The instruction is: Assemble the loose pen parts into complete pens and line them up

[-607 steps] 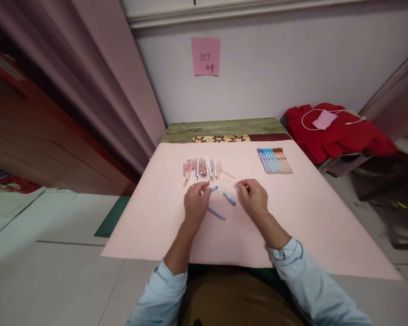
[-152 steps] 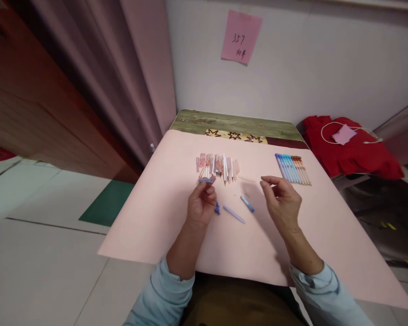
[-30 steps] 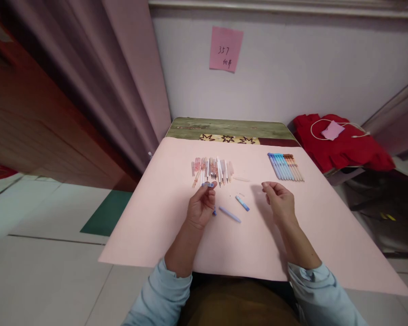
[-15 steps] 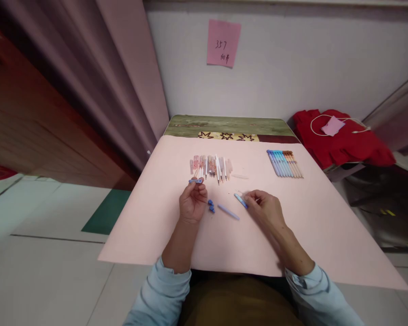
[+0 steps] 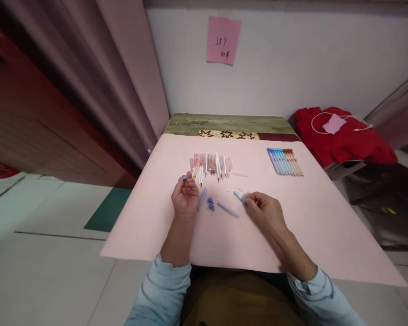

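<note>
My left hand (image 5: 185,198) is closed, pinching a small blue pen part (image 5: 185,177) at its fingertips, close to a row of refills and clear pen parts (image 5: 209,164). My right hand (image 5: 265,210) rests on the pink sheet (image 5: 309,226), its fingers closed on the end of a short blue pen piece (image 5: 240,198). Between the hands lie a lilac pen barrel (image 5: 228,209), another lilac piece (image 5: 202,198) and small blue caps (image 5: 211,203).
A row of assembled blue and orange pens (image 5: 284,161) lies at the sheet's far right. Red cloth (image 5: 343,138) with a white cord sits to the right of the table. A curtain (image 5: 115,77) hangs at the left, a pink note (image 5: 223,40) on the wall.
My left hand drew back to the left, its blue part turned end-on, with a lilac piece on the sheet beside it. The right hand stays on the short blue piece.
</note>
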Tool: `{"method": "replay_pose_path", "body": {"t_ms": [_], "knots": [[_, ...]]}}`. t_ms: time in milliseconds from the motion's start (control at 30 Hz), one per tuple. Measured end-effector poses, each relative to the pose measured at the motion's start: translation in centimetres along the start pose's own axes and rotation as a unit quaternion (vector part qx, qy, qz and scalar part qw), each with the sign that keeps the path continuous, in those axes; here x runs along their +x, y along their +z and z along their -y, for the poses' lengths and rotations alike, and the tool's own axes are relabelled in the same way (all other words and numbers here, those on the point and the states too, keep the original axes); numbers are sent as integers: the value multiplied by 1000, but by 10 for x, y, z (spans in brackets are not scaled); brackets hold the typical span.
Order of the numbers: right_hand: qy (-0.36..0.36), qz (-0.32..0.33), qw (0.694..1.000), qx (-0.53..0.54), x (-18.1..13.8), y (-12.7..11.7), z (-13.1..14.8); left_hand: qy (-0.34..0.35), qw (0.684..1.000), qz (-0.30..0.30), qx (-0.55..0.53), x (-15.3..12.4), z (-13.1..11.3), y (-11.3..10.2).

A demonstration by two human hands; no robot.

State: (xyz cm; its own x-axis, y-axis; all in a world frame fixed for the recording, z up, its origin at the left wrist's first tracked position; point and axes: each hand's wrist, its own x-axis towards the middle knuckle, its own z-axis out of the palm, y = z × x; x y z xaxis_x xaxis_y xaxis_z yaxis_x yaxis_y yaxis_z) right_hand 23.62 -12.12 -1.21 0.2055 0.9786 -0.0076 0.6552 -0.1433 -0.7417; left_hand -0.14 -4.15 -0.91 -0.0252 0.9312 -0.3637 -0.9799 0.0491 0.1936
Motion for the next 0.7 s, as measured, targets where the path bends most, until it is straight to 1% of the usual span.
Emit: {"method": "replay_pose_path", "body": {"t_ms": [100, 200, 333, 467, 533, 633, 700], "knots": [[-2, 20, 1000, -3, -5, 4, 5, -5, 1000, -9, -2, 0, -1, 1], [-11, 38, 999, -9, -9, 8, 10, 18, 1000, -12, -10, 2, -3, 0], [-36, 63, 997, -20, -10, 12, 17, 38, 999, -7, -13, 5, -6, -2], [-67, 70, 994, -45, -8, 19, 27, 43, 999, -1, -4, 6, -6, -3], [-102, 63, 991, -61, -3, 25, 35, 39, 999, 4, 1, 6, -5, -4], [-182, 53, 978, -92, 12, 37, 51, 29, 999, 23, 13, 6, -4, -6], [-228, 69, 964, -121, 26, 47, 61, 28, 999, 35, 22, 6, -4, -8]]}}
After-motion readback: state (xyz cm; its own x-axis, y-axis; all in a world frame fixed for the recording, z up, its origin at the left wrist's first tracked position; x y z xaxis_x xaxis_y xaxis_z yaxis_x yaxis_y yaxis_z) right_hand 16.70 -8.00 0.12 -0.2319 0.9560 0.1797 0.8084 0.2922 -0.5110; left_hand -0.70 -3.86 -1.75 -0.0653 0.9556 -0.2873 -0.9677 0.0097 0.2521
